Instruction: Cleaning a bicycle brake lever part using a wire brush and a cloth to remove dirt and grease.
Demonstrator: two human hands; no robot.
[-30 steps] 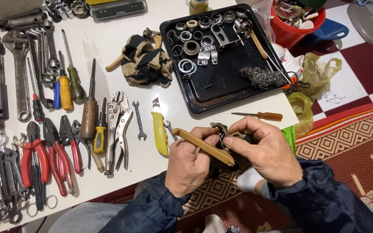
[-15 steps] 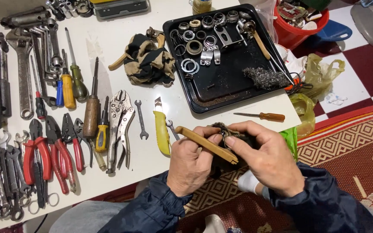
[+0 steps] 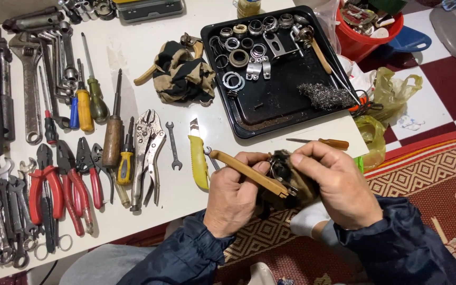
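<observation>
Brush [image 3: 249,171] in left fingers [image 3: 257,168], right hand [image 3: 333,182] gripping part [image 3: 283,171]

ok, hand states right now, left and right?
Left hand: closed on the tan-handled brush.
Right hand: closed on a small dark metal part in a rag.

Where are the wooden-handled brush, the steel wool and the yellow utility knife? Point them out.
wooden-handled brush [image 3: 249,171], head view, middle of handle.
steel wool [image 3: 319,96], head view, centre of wad.
yellow utility knife [image 3: 199,163], head view, yellow body.

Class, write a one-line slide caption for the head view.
Left hand holds a tan-handled brush to a small metal part gripped in the right hand.
</observation>
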